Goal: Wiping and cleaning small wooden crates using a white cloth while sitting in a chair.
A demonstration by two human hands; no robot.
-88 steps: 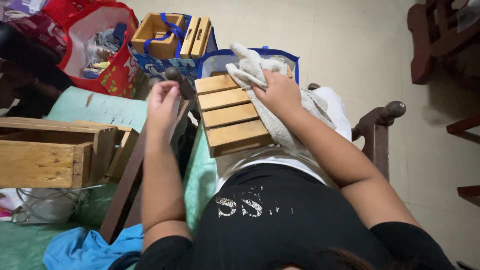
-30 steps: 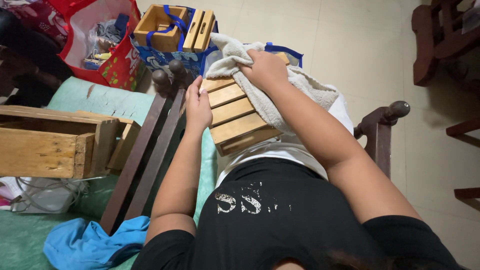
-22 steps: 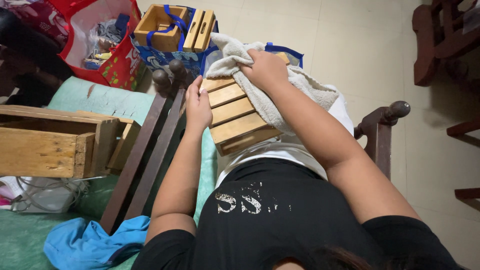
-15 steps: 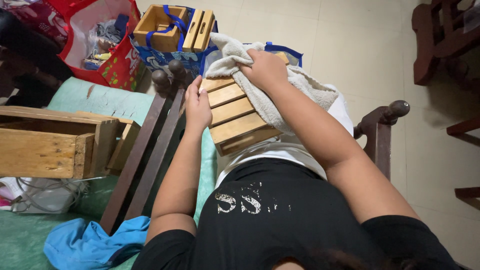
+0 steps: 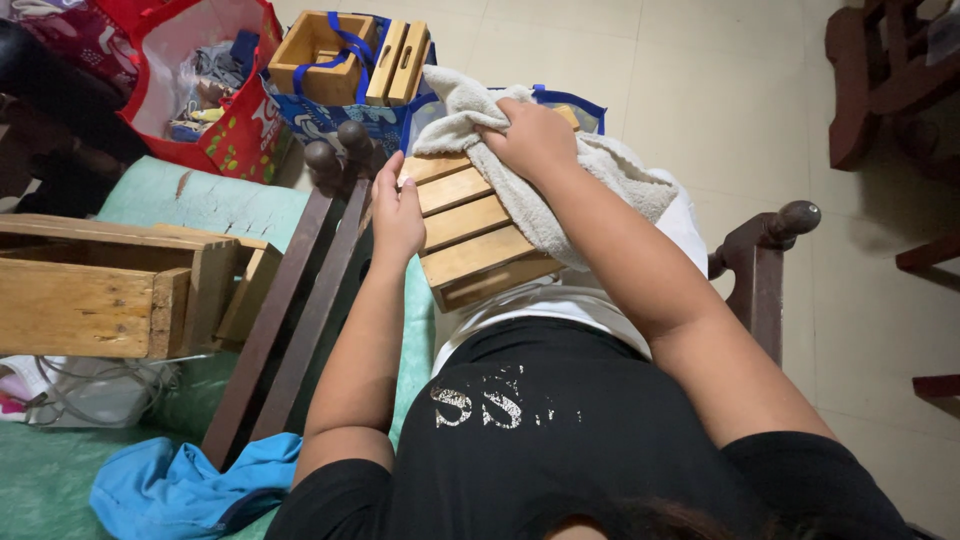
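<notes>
A small wooden slatted crate (image 5: 470,235) rests on my lap. My left hand (image 5: 397,212) grips its left edge, fingers curled over the side. My right hand (image 5: 530,135) presses a beige towel (image 5: 590,180) onto the crate's far end; the towel drapes over the crate's right side and down across my lap. I am seated, in a black shirt, between the dark wooden arms of a chair.
A larger wooden crate (image 5: 110,290) sits on a green cushion (image 5: 200,200) at left. Beyond are a red bag (image 5: 215,90) and a blue bag holding wooden boxes (image 5: 345,55). A blue cloth (image 5: 190,485) lies at lower left. Dark chair arm (image 5: 765,260) at right, tiled floor beyond.
Since 2.9 s ago my left hand has come down onto the crate's left edge and my right hand has slid the towel toward the far end. Over the last second nothing visibly moves.
</notes>
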